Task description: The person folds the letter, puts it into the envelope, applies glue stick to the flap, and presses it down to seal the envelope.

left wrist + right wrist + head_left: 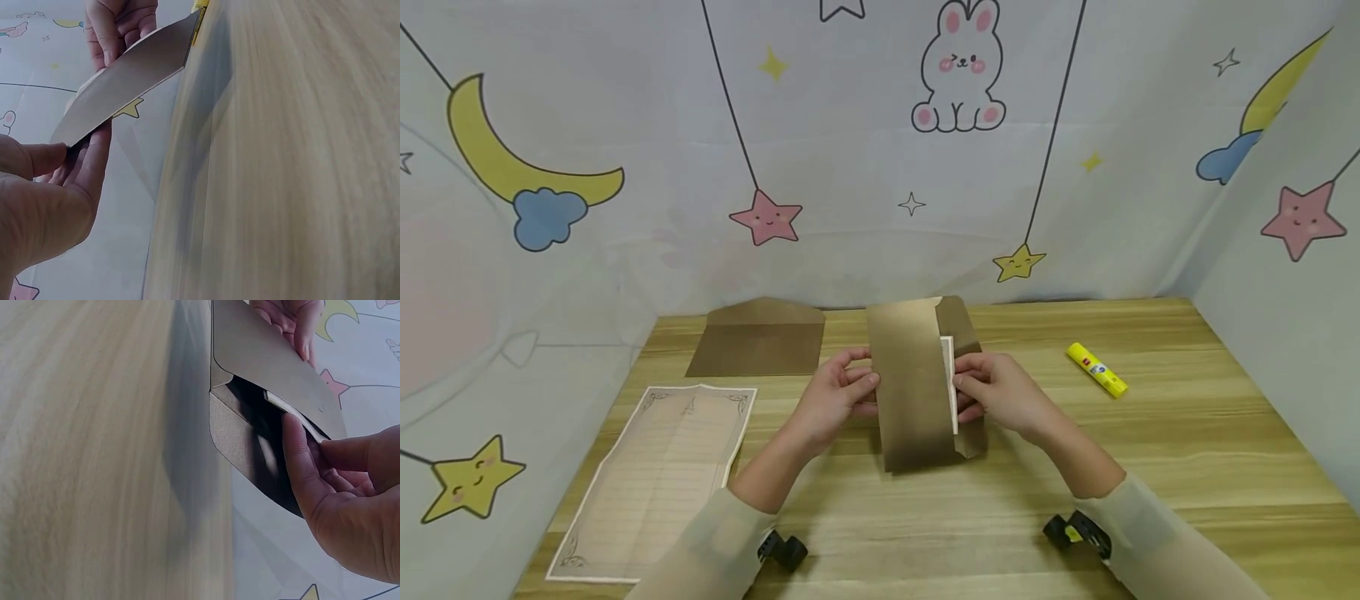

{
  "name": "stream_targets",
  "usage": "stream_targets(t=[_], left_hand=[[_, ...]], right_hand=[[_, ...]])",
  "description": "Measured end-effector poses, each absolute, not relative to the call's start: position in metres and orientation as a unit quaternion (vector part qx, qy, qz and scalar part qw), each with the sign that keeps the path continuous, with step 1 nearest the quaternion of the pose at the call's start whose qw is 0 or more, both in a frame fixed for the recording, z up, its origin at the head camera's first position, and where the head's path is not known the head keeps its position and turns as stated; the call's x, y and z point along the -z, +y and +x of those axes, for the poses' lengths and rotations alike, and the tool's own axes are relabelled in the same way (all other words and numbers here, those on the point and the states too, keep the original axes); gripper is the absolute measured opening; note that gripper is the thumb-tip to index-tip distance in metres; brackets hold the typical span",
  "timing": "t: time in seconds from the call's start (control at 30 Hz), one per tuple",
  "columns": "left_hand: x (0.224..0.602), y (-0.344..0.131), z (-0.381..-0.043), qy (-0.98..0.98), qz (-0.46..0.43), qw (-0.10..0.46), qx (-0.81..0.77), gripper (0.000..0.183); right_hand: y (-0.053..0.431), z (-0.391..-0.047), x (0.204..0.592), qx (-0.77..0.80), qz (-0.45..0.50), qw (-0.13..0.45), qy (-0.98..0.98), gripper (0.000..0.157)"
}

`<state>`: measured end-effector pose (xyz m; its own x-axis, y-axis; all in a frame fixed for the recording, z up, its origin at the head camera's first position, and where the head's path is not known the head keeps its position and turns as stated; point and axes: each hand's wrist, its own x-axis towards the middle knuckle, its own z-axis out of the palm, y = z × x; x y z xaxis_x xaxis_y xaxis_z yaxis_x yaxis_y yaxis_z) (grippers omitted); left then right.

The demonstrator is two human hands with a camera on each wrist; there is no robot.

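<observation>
Envelope (912,383) mid-head view, over the counter (970,533), pinched at 9 o'clock by left hand (838,385), seemingly to steady it, right hand (1003,390) gripping folded paper (951,400) at its 3 o'clock mouth. Left wrist view: left hand, 8 o'clock, clamps just the envelope's near end, probably keeping the mouth free. Right wrist view: right hand, about 4 o'clock, pinches paper's edge, flap (237,431) open, likely for access.
</observation>
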<state>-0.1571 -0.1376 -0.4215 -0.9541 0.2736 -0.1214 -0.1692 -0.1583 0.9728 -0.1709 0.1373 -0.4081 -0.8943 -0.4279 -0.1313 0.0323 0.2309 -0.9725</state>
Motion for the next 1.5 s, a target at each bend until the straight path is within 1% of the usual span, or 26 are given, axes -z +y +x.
stream_targets(t=[0.3,0.6,1.03,1.13,1.27,1.5], left_hand=[[0.4216,-0.1365,-0.1565,0.636,0.042,0.153,-0.755,0.041],[0.4223,-0.1367,-0.1567,0.645,0.036,0.152,-0.748,0.042],[0.4212,-0.1357,-0.1559,0.659,0.033,0.142,-0.738,0.044],[0.4210,-0.1352,-0.1557,0.668,0.026,0.135,-0.732,0.048],[0.4218,-0.1335,-0.1555,0.675,0.009,0.118,-0.728,0.050],[0.4266,-0.1348,-0.1579,0.691,-0.018,0.070,-0.719,0.045]], right_hand=[[0.1352,-0.1710,0.4073,0.606,-0.128,0.195,0.761,0.021],[0.1336,-0.1714,0.4059,0.605,-0.127,0.197,0.761,0.024],[0.1311,-0.1712,0.4056,0.609,-0.129,0.204,0.755,0.023],[0.1315,-0.1709,0.4055,0.605,-0.130,0.204,0.758,0.022],[0.1326,-0.1714,0.4067,0.590,-0.134,0.191,0.773,0.025],[0.1378,-0.1693,0.4066,0.558,-0.132,0.139,0.807,0.025]])
